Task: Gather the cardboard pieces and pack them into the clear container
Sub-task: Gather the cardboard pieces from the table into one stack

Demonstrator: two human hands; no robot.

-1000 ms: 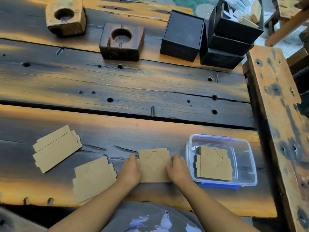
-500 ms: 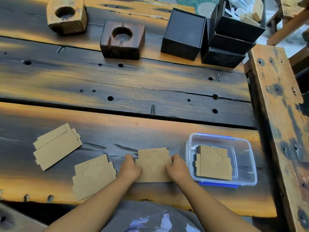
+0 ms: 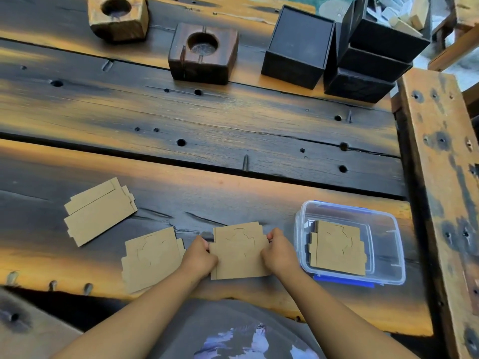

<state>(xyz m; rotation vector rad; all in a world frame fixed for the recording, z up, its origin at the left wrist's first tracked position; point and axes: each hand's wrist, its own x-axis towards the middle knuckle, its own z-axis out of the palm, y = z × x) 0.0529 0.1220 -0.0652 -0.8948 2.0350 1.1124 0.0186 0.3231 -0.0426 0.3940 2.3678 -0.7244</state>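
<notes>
A flat brown cardboard piece [image 3: 239, 251] lies near the table's front edge. My left hand [image 3: 199, 256] grips its left side and my right hand [image 3: 280, 252] grips its right side. To the right stands the clear container [image 3: 388, 229] with blue clips, holding a stack of cardboard pieces [image 3: 337, 248]. Another cardboard piece [image 3: 150, 257] lies just left of my left hand. A further cardboard stack [image 3: 99, 211] rests farther left on the table.
At the back stand two wooden blocks with round holes [image 3: 118, 15] [image 3: 203, 51] and black boxes [image 3: 298, 46] [image 3: 373, 55]. A raised wooden beam [image 3: 440, 177] borders the table on the right. The planks have holes and gaps.
Both hands stay on the middle cardboard piece, closing a bit tighter on its sides. The piece has barely shifted. The view has drifted slightly.
</notes>
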